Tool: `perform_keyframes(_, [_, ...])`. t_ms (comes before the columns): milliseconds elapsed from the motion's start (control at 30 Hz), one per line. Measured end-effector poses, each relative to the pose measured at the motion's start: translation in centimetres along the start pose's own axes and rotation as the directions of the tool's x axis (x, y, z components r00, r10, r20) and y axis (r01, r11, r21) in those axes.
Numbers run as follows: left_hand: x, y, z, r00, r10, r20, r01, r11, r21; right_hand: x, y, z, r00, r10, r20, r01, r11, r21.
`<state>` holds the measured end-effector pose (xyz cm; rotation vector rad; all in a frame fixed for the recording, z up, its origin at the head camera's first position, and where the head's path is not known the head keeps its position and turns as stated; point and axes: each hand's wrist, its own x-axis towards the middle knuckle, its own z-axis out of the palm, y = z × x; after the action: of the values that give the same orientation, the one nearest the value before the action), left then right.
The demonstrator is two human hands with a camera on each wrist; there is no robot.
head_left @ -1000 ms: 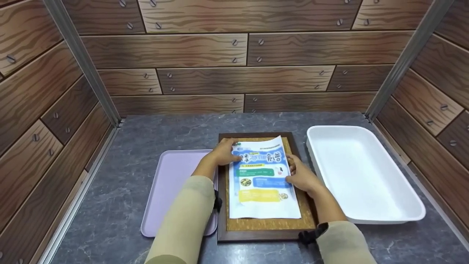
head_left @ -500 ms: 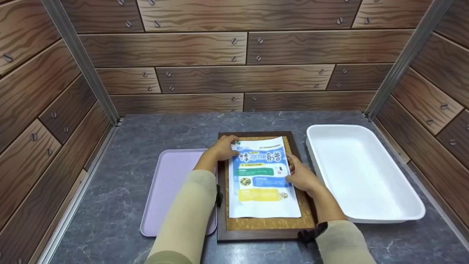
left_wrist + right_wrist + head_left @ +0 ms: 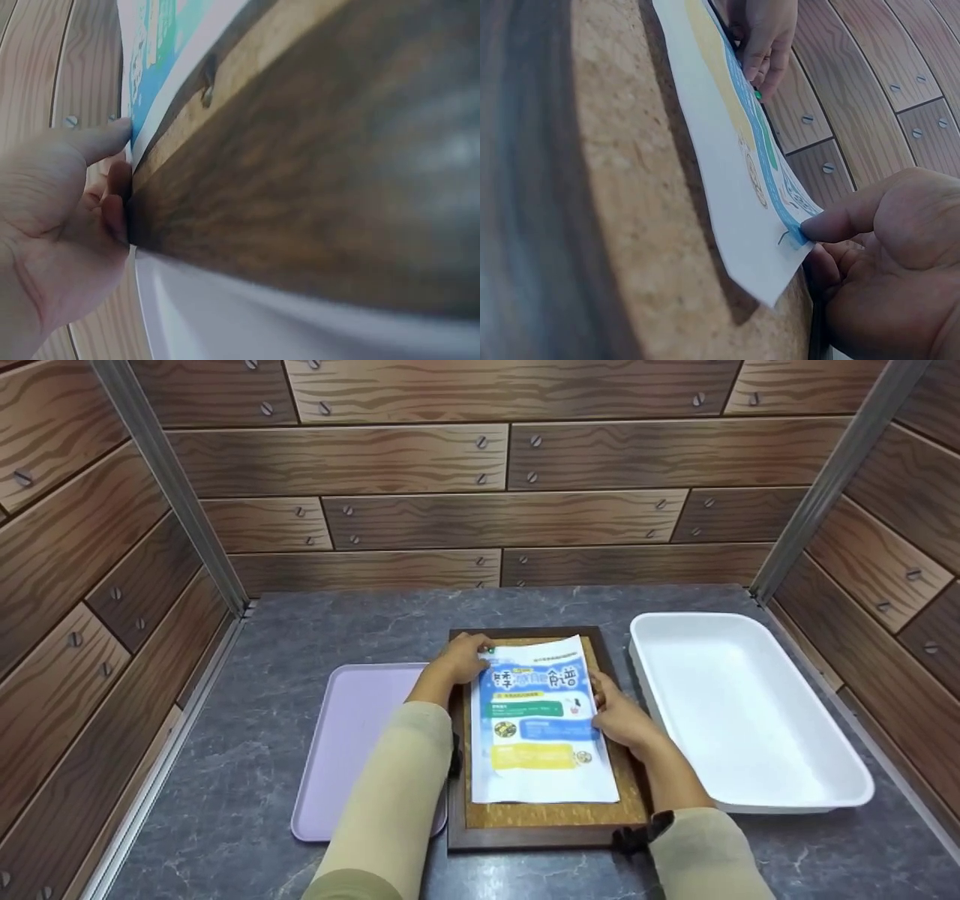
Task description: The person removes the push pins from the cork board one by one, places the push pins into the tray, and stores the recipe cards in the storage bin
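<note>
A printed paper sheet (image 3: 547, 780) with blue, green and yellow blocks lies over a cork board (image 3: 555, 814) in a dark wooden frame (image 3: 536, 838). My left hand (image 3: 456, 660) is at its upper left corner, thumb and index finger at a small green push pin (image 3: 491, 649). In the left wrist view the other fingers (image 3: 114, 217) curl against the frame's side. Along the sheet's right edge, my right hand (image 3: 621, 718) pinches the paper. The right wrist view shows its thumb (image 3: 840, 217) on top and a corner of the sheet lifted off the cork.
A lilac tray (image 3: 352, 735) lies left of the board, partly under my left forearm. To the right stands a deep white tray (image 3: 750, 712). Wood-patterned walls (image 3: 480, 457) enclose the grey marbled table (image 3: 225, 780) at the back and both sides.
My left thumb has moved up the sheet's edge, closer to the green pin, and the left forearm has shifted slightly right. The right hand keeps its place on the paper.
</note>
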<state>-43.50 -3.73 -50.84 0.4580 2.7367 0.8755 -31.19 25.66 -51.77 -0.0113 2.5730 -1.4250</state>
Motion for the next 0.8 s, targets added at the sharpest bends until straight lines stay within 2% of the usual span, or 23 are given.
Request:
perform_keyframes(300, [0.8, 0.5, 0.2, 0.998, -0.047, -0.030, 0.049, 0.996, 0.076, -0.2, 0.1, 0.0, 1.000, -0.014, 0.011, 0.014, 1.000, -0.005])
perform_keyframes(533, [1.2, 0.3, 0.2, 0.998, -0.036, -0.042, 0.041, 0.991, 0.128, -0.3, 0.0, 0.1, 1.000, -0.005, 0.010, 0.006, 1.000, -0.015])
perform_keyframes(800, [1.4, 0.7, 0.4, 0.995, -0.050, -0.081, 0.060, 0.990, 0.126, -0.2, 0.1, -0.1, 1.000, -0.006, 0.011, 0.007, 0.999, -0.035])
